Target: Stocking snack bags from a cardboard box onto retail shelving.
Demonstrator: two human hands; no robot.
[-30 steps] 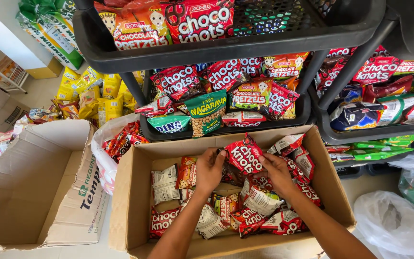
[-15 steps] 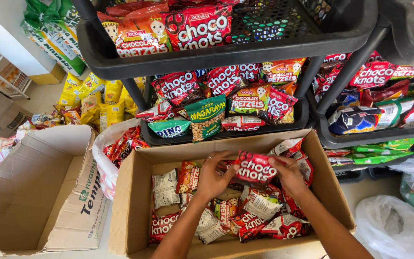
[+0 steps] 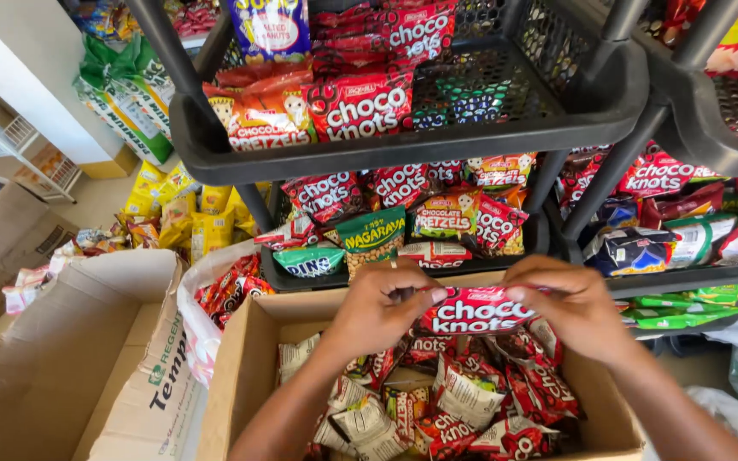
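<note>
Both my hands hold one red snack packet [image 3: 477, 311] by its ends, raised above an open cardboard box [image 3: 241, 376]. My left hand [image 3: 376, 309] pinches the packet's left end. On the right end, my right hand [image 3: 574, 306] grips it with the fingers curled over. Inside the box lie several more snack packets [image 3: 463, 397], red ones and pale ones mixed. The held packet hangs just in front of the lower tier of a black plastic rack [image 3: 403, 145].
The black rack tiers hold red, green and orange snack packets [image 3: 360, 107]. A second rack [image 3: 711, 111] stands to the right. A large empty cardboard box [image 3: 61, 358] lies at left, beside a plastic bag of red packets [image 3: 224, 290] and yellow packets [image 3: 181, 213] on the floor.
My hands have lifted the red packet out of the box and up toward the rack's lower tier. My view has tilted upward and moved closer.
</note>
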